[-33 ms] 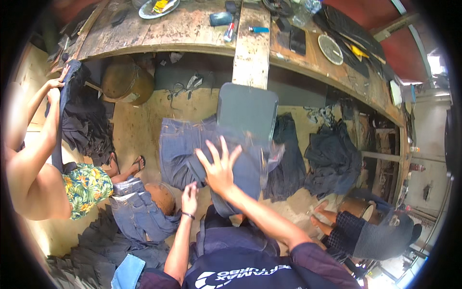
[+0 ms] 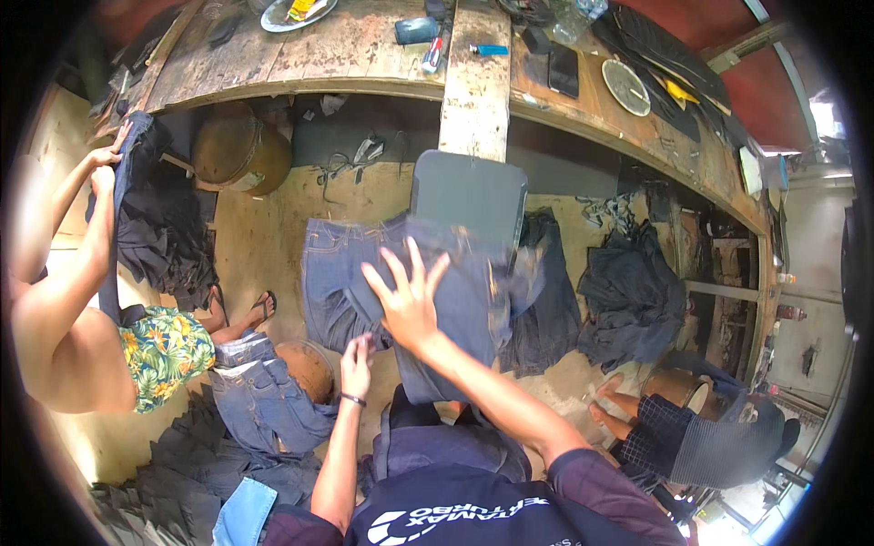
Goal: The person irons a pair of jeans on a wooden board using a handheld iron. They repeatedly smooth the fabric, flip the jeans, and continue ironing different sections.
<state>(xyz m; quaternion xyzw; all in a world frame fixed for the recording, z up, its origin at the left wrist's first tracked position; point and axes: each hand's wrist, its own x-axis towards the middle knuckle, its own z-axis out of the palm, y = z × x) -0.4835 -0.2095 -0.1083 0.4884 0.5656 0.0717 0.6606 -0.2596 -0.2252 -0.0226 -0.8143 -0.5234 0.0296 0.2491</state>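
We judge the step in hand to be smoothing the denim jeans (image 2: pixel 473 318) over the dark board (image 2: pixel 467 202). For good work we should press with a flat palm, stroke outward from the middle, and hold the near-left side lightly so the cloth neither bunches nor slides. The far edge of the denim is blurred; we would check there for folds. The left-hand denim (image 2: pixel 330 264) adjoins it closely and could drag along; we cannot tell whether it is the same garment.

Grip: the right hand (image 2: pixel 411 305) is splayed, fingers wide apart and pointing far, with nothing enclosed. The left hand (image 2: pixel 357 366) is half curled and blurred; we cannot tell whether it pinches any cloth.

Position: the jeans lie beneath the right hand, extending right of it and near of it, and overlap the near end of the board. The left hand is just beside their near-left edge. Dark garments (image 2: pixel 551 314) lie to the right.
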